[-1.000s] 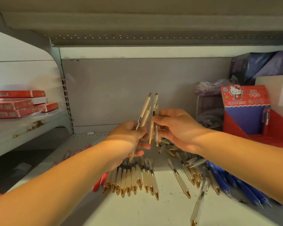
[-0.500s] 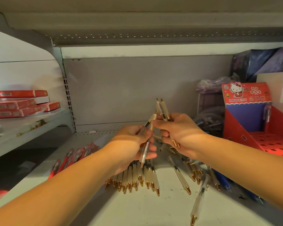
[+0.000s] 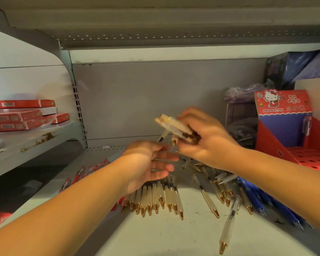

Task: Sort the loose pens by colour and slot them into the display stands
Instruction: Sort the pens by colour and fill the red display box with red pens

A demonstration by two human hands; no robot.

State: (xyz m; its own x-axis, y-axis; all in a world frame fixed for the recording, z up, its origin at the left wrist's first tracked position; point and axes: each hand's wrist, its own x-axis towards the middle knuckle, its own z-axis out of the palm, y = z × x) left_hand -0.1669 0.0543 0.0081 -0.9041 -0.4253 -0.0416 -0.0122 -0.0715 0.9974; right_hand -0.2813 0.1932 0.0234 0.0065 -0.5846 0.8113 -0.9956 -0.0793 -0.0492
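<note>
My right hand (image 3: 205, 143) grips a bundle of white pens with gold ends (image 3: 174, 127), held tilted above the shelf. Just below and left of it, my left hand (image 3: 148, 163) has its fingers stretched out and holds nothing. Under my left hand lies a neat row of white gold-tipped pens (image 3: 155, 200). Several more white pens (image 3: 211, 187) lie scattered to the right, one (image 3: 227, 228) nearer me. Red pens (image 3: 83, 172) lie at the left, blue pens (image 3: 270, 204) at the right. A red Hello Kitty display stand (image 3: 283, 124) with a perforated tray (image 3: 314, 157) stands at the right.
The pens lie on a white shelf board (image 3: 174, 237) under a low upper shelf (image 3: 155, 21). Red boxes (image 3: 22, 115) are stacked on a neighbouring shelf to the left. Purple bags (image 3: 244, 93) and dark packages (image 3: 303, 67) sit behind the stand.
My left hand has let go of its pens and dropped lower with its fingers spread. My right hand now holds all the pens in one bundle, tilted leftward.
</note>
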